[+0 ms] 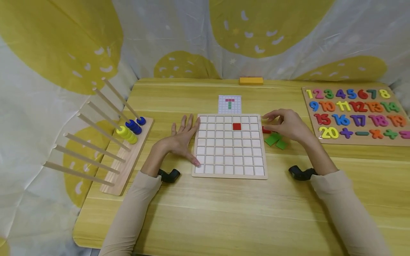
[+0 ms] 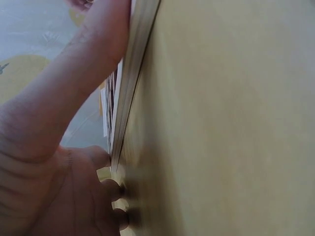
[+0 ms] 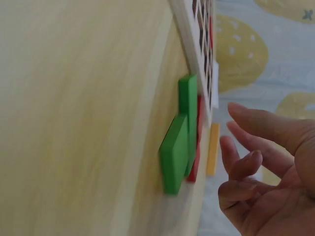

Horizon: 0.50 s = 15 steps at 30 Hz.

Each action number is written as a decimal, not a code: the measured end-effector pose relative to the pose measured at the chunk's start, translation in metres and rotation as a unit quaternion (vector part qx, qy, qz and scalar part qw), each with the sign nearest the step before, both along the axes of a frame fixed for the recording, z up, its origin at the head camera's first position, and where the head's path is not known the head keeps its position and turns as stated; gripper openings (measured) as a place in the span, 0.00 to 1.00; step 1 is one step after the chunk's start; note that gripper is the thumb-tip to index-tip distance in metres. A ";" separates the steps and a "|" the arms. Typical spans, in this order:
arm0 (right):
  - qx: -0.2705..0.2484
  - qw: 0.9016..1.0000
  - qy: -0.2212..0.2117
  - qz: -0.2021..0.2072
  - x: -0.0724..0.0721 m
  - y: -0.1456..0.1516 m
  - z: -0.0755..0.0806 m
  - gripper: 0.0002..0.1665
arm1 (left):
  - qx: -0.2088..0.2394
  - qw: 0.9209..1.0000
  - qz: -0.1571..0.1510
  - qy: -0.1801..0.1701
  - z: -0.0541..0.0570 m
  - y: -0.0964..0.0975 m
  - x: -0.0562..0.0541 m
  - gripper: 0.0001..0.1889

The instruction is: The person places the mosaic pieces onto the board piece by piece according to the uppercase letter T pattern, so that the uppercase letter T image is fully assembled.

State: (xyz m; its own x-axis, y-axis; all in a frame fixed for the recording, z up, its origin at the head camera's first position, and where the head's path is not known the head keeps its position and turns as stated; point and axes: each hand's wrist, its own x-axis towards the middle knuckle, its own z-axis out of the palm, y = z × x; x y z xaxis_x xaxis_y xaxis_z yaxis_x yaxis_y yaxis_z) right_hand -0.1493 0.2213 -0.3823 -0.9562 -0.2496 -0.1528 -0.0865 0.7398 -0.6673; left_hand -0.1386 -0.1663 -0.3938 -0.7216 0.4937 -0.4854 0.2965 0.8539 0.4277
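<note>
A white grid board [image 1: 229, 176] with a wooden rim lies on the table, one red square tile [image 1: 236, 126] set in its second row. My left hand [image 1: 180, 142] spreads along the board's left side, thumb on the lower-left corner and fingertips near the upper edge. Past the board's right edge, my right hand [image 1: 288, 124] hovers over loose tiles, thumb and forefinger apart with nothing between them. Beneath it are red tiles [image 3: 194, 169], partly hidden by the hand in the head view. Green tiles [image 1: 272, 139] lie beside them, overlapping in the right wrist view.
Above the board is a pattern card [image 1: 229, 104] with a red and green T. A wooden peg stand [image 1: 123, 167] with yellow and blue rings stands left. To the right lies a number puzzle board [image 1: 352, 113]. An orange bar [image 1: 251, 81] sits at the back edge.
</note>
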 end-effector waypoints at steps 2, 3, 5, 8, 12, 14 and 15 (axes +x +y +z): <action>-0.001 1.000 -0.006 -0.001 0.002 0.008 -0.002 0.21 | 0.000 1.000 0.001 0.000 0.000 -0.001 0.000 0.85; -0.002 1.000 -0.011 -0.001 0.003 0.012 -0.003 0.21 | 0.001 1.000 0.001 0.001 0.000 -0.001 0.000 0.85; -0.005 1.000 -0.022 -0.003 0.005 0.018 -0.004 0.22 | 0.002 1.000 0.002 0.000 0.000 -0.001 0.000 0.85; -0.010 0.999 -0.043 -0.009 0.007 0.026 -0.006 0.23 | 0.003 1.000 0.002 0.000 0.000 -0.001 0.000 0.85; -0.016 0.998 -0.065 -0.019 0.008 0.033 -0.007 0.23 | 0.004 1.000 0.002 0.001 -0.001 -0.001 0.000 0.85; -0.016 0.997 -0.069 -0.021 0.009 0.036 -0.007 0.23 | 0.004 1.000 0.002 0.002 -0.001 0.000 0.000 0.86; -0.016 0.997 -0.071 -0.021 0.009 0.038 -0.007 0.22 | 0.004 1.000 0.001 0.003 -0.001 0.000 0.000 0.86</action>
